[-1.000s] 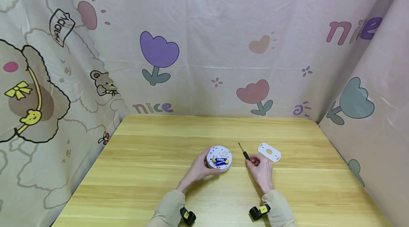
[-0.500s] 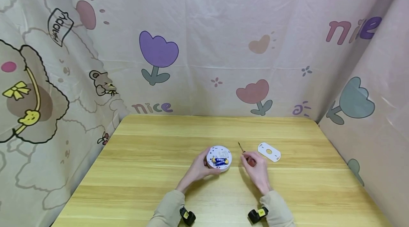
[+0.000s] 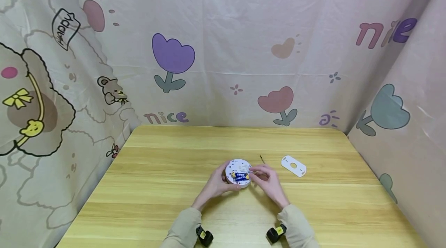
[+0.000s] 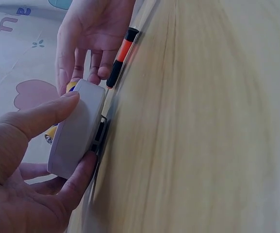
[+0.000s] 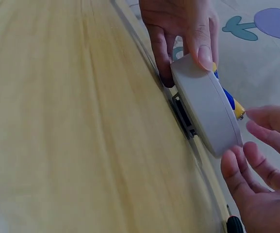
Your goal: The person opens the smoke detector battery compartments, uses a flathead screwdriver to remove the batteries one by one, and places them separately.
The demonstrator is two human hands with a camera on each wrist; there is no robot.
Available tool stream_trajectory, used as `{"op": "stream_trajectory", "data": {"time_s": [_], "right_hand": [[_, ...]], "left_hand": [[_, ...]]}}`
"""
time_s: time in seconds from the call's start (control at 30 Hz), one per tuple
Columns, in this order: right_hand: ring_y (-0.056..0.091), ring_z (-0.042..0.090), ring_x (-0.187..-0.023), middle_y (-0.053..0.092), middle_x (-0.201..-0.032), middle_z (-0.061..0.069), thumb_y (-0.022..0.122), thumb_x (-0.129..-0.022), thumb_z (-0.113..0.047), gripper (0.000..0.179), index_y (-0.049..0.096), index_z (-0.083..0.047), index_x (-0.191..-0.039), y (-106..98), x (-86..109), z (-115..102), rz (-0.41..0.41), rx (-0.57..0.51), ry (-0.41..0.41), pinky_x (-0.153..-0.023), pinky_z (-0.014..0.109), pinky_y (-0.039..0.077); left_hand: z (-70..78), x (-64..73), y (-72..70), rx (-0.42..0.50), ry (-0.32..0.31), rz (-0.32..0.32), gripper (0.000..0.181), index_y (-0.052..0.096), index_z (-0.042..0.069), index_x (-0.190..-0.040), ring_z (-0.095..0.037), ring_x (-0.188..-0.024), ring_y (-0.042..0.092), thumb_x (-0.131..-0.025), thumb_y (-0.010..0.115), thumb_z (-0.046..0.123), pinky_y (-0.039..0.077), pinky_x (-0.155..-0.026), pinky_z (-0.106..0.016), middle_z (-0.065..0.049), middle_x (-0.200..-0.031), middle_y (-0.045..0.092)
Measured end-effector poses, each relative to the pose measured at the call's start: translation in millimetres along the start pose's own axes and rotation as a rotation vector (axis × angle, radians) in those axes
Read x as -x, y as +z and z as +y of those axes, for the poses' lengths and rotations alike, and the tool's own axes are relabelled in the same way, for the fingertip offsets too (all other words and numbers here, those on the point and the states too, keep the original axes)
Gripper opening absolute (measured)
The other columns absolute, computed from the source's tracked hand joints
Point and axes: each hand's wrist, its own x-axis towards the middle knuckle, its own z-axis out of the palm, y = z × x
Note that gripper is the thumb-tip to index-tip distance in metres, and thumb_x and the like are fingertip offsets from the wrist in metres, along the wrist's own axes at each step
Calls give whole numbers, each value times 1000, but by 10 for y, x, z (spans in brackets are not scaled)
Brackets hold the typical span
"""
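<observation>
A round white device [image 3: 238, 166] has a blue-and-yellow battery [image 3: 240, 177] across its face. My left hand [image 3: 217, 183] grips its rim, thumb on one side and fingers on the other. In the right wrist view, one end of the battery [image 5: 236, 106] sticks out beyond the white casing [image 5: 205, 104], with a black bracket [image 5: 183, 116] on the casing's back. My right hand [image 3: 268, 182] has its loosely bent fingertips at the device's right edge, close to the battery's end. Beyond that hand lies an orange-and-black screwdriver [image 4: 123, 57]; in the head view only its shaft shows.
A white oval plate [image 3: 294, 166] with a round hole in the middle lies right of the right hand on the wooden table [image 3: 167, 174]. Printed fabric [image 3: 216, 46] hangs behind the table and along both sides.
My right hand has moved left from beside the screwdriver's handle to the device's edge. The screwdriver stays on the table. My left hand and the device have barely moved.
</observation>
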Motion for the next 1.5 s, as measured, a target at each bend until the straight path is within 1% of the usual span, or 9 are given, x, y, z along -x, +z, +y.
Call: {"op": "stream_trajectory", "data": {"time_s": [0.07,0.17,0.3,0.43,0.63,0.93,1.1,1.27,1.5], "right_hand": [[59,27,-92,54,-108,18,65,-79,-13,30,61,2,-105,8,-19,43,-15,-1,0,-83,20,52],[59,26,-94,55,-108,18,65,-79,-13,29,62,2,-105,17,-24,39,-34,7,1,-84,20,51],[57,29,-96,55,-110,19,64,-80,-9,29,61,4,-105,28,-7,-58,-64,12,17,-84,20,50],[56,29,-97,55,-111,19,64,-80,-10,30,61,3,-106,35,-11,-75,-92,21,28,-84,20,50],[54,29,-97,54,-109,19,65,-80,-12,31,61,3,-107,40,-27,-46,-131,56,19,-82,18,50],[57,15,-88,58,-101,6,69,-77,-19,24,67,-10,-99,73,-88,197,-74,132,-25,-77,17,51],[56,10,-84,58,-97,4,70,-75,-22,22,68,-12,-95,78,-97,228,-67,154,-63,-75,19,53],[55,9,-82,58,-95,4,70,-74,-18,20,69,-11,-92,90,-86,162,-54,157,-58,-73,18,53],[56,22,-85,56,-98,19,67,-76,-6,19,66,2,-94,102,-14,-95,-73,151,-63,-74,22,54]], "left_hand": [[82,33,-19,12,4,0,92,27,3,-138,-29,-104,54,-64,79,17,53,-85,-36,-21,-129,45],[81,36,-32,14,-3,1,92,27,3,-138,-29,-103,54,-63,79,17,53,-84,-36,-21,-129,45],[-91,-18,-27,-18,2,8,96,27,6,-139,-27,-108,52,-61,80,26,50,-89,-36,-16,-131,44],[-99,-9,-51,-48,8,12,98,26,6,-139,-31,-118,46,-60,81,27,41,-100,-46,-17,-135,41],[-105,-2,-70,-79,-2,13,101,24,6,-140,-32,-122,43,-60,81,30,36,-104,-48,-18,-138,37],[-97,-5,-74,-129,-18,33,102,26,7,-140,-33,-125,39,-59,80,36,32,-105,-51,-18,-140,35],[-96,-9,-77,-136,-22,38,101,27,7,-139,-33,-124,40,-58,80,37,33,-105,-50,-17,-138,37],[-97,-14,-79,-144,-20,40,100,28,7,-139,-32,-122,42,-59,80,37,34,-104,-50,-17,-138,39],[-93,-7,-77,-119,-14,32,99,27,6,-139,-31,-120,44,-60,80,34,38,-103,-46,-17,-137,39]]}}
